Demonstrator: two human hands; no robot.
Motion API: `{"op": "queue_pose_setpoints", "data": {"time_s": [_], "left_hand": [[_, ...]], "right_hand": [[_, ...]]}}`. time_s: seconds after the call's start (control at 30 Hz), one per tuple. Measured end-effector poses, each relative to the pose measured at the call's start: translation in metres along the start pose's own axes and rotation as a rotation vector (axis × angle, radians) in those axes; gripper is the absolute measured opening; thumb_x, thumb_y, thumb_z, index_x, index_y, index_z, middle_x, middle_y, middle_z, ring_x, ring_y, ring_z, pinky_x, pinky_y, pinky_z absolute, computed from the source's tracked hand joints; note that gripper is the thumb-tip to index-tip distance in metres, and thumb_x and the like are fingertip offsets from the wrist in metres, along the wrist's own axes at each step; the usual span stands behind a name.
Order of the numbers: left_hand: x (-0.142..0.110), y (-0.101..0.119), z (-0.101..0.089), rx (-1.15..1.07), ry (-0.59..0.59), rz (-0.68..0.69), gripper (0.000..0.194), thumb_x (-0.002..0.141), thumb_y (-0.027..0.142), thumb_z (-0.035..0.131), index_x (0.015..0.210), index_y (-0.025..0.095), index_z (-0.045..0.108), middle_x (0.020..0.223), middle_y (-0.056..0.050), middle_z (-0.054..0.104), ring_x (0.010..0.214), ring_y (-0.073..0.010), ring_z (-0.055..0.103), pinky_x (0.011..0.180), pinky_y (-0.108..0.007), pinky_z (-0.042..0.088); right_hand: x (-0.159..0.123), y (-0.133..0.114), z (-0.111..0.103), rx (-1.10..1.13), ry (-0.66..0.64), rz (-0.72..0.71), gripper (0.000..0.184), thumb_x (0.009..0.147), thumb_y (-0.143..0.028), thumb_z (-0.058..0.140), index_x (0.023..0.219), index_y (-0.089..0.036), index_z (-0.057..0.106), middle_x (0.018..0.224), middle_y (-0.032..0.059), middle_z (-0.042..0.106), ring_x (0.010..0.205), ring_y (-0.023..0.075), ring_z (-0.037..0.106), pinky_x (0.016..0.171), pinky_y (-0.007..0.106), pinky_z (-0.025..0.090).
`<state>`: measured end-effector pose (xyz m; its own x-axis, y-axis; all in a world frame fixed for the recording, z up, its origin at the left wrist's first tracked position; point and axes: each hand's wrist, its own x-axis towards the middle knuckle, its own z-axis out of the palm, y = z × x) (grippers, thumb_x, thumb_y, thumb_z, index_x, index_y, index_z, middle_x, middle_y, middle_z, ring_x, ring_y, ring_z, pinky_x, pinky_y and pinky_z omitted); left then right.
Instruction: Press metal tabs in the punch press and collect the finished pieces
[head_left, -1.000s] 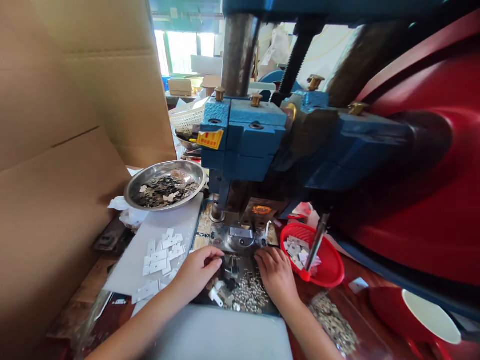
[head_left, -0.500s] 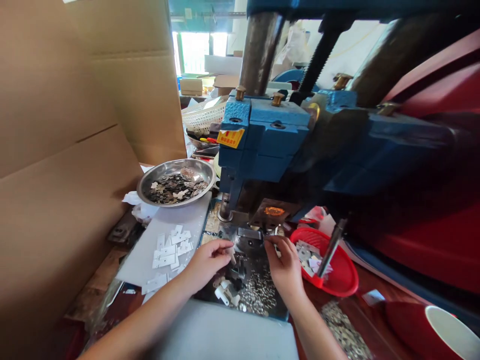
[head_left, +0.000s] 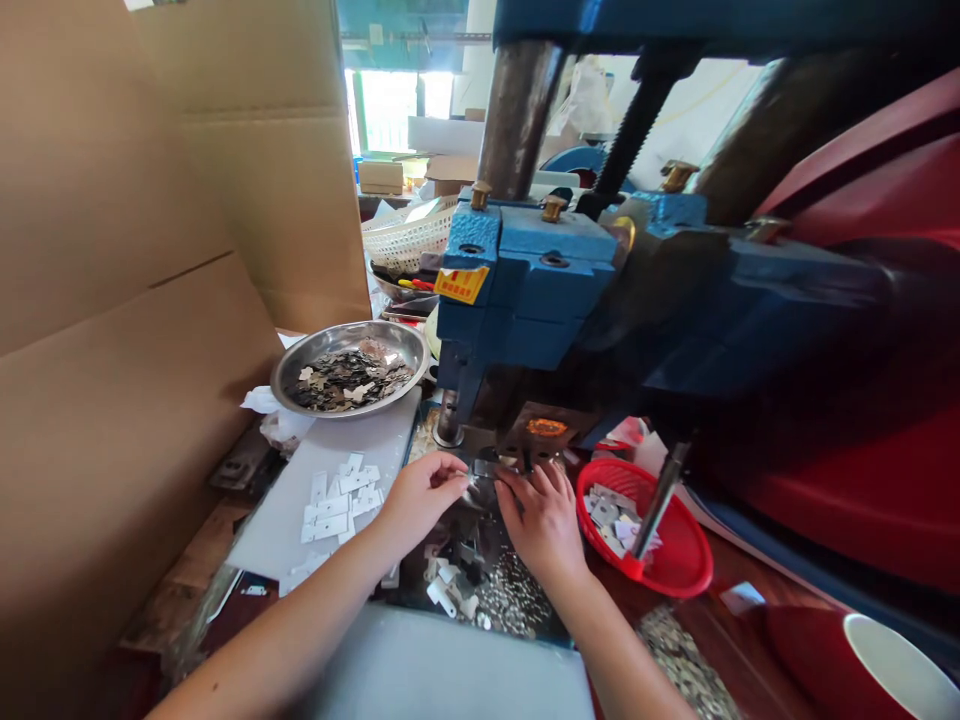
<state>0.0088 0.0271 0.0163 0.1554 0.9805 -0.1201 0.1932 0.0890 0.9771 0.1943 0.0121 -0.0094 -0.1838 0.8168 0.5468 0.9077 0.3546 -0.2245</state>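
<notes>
A blue press machine (head_left: 525, 290) stands in front of me, its die bed (head_left: 484, 468) low in the middle. My left hand (head_left: 420, 495) and my right hand (head_left: 544, 520) meet at the die bed, fingertips pinched close together. What they pinch is too small to make out. Just below the hands lie small white plastic pieces (head_left: 450, 595) and a heap of tiny silver rivets (head_left: 514, 600).
A steel bowl (head_left: 349, 345) of dark metal parts sits at the left, flat white metal tabs (head_left: 337, 500) on a grey board below it. A red basket (head_left: 660, 570) with plates stands right. Cardboard walls fill the left; a red flywheel guard (head_left: 862, 380) fills the right.
Both hands moved up from the rivet pile to the die bed and came together there. The view shifted slightly.
</notes>
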Motion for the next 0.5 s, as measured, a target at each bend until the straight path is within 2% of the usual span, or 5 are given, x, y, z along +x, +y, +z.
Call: {"op": "queue_pose_setpoints", "data": {"time_s": [0.1, 0.23, 0.37, 0.5], "left_hand": [[0.012, 0.005, 0.006, 0.08, 0.028, 0.067, 0.012, 0.075, 0.026, 0.06, 0.083, 0.019, 0.064, 0.08, -0.001, 0.067, 0.076, -0.0164, 0.062, 0.073, -0.028, 0.048], [0.024, 0.007, 0.014, 0.206, 0.043, 0.103, 0.016, 0.077, 0.026, 0.059, 0.09, 0.019, 0.066, 0.085, -0.002, 0.07, 0.078, -0.0181, 0.064, 0.074, -0.029, 0.048], [0.029, 0.007, 0.02, 0.292, 0.093, 0.094, 0.016, 0.077, 0.027, 0.06, 0.089, 0.019, 0.067, 0.087, -0.003, 0.071, 0.079, -0.0193, 0.064, 0.075, -0.03, 0.048], [0.029, 0.007, 0.026, 0.297, 0.091, 0.089, 0.014, 0.077, 0.026, 0.061, 0.087, 0.02, 0.068, 0.085, -0.003, 0.072, 0.079, -0.0191, 0.064, 0.073, -0.029, 0.048]], "right_hand": [[-0.005, -0.001, -0.003, -0.018, -0.015, -0.019, 0.022, 0.088, -0.029, 0.049, 0.1, -0.023, 0.067, 0.101, 0.0054, 0.065, 0.108, 0.0238, 0.049, 0.101, 0.045, 0.033], [-0.005, -0.001, -0.004, -0.023, -0.017, -0.026, 0.023, 0.087, -0.03, 0.051, 0.102, -0.024, 0.067, 0.104, 0.0055, 0.065, 0.109, 0.0255, 0.049, 0.102, 0.049, 0.032], [-0.001, 0.005, -0.001, 0.138, -0.012, 0.022, 0.023, 0.089, -0.033, 0.048, 0.096, -0.023, 0.068, 0.096, 0.0072, 0.065, 0.106, 0.0253, 0.052, 0.093, 0.047, 0.042], [-0.005, 0.013, 0.004, 0.31, 0.07, 0.103, 0.024, 0.09, -0.031, 0.046, 0.099, -0.021, 0.065, 0.097, 0.0079, 0.065, 0.106, 0.0232, 0.054, 0.088, 0.042, 0.047]]}}
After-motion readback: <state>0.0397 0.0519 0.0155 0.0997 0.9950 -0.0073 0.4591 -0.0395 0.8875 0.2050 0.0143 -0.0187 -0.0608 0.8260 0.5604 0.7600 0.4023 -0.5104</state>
